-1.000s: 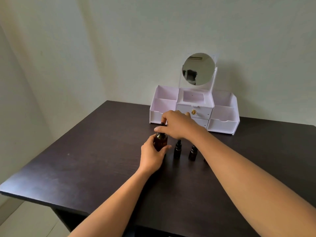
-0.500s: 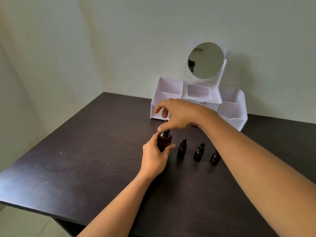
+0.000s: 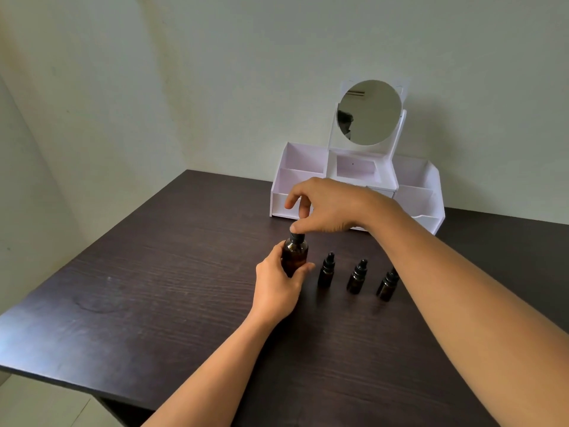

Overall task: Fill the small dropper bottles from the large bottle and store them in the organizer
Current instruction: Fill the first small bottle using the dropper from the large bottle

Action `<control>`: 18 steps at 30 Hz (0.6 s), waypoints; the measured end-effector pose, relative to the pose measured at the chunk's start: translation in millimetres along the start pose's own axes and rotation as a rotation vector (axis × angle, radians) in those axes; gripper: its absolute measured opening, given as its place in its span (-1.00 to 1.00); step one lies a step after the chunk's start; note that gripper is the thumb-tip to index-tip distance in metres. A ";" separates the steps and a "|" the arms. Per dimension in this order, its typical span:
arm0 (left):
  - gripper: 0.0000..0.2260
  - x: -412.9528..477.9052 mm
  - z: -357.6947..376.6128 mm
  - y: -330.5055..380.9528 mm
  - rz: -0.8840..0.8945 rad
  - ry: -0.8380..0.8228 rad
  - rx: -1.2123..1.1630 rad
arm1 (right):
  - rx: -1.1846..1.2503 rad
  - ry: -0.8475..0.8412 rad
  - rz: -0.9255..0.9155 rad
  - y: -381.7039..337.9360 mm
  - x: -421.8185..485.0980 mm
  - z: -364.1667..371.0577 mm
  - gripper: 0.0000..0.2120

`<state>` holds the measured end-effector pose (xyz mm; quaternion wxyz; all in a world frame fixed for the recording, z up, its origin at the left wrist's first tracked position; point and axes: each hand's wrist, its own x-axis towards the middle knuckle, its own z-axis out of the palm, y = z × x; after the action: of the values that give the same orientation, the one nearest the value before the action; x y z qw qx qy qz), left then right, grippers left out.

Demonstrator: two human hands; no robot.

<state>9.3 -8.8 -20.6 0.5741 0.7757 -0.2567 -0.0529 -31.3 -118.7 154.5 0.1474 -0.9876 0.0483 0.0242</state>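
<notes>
Large bottle (image 3: 294,255) upright, cap skyward

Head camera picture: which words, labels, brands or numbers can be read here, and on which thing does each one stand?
No text can be read in this picture.
large bottle: dark glass, no label shows; the left hand covers part of it.
small dropper bottles: no label shows.
organizer: plain white, no print.
mirror: only a dim reflection, no writing.
</notes>
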 end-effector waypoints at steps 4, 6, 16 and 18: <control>-0.55 -2.2 0.0 -0.2 0.009 0.010 -0.024 | 0.014 -0.034 0.088 13.1 -7.8 3.6 -0.61; -0.56 -3.4 0.0 -0.5 0.015 0.027 -0.046 | -0.036 -0.075 0.140 23.5 -12.0 11.5 -0.61; -0.14 -11.1 -5.6 2.3 -0.007 0.027 -0.005 | -0.249 -0.099 0.212 43.1 -25.6 56.2 -0.69; -0.05 -16.6 -10.4 -0.6 -0.025 0.002 0.029 | -0.242 -0.072 0.216 40.6 -29.1 58.3 -0.73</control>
<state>-0.9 7.9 -21.3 0.5624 0.7870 -0.2473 -0.0557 -66.3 -137.6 88.9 0.0257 -0.9857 0.1456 0.0809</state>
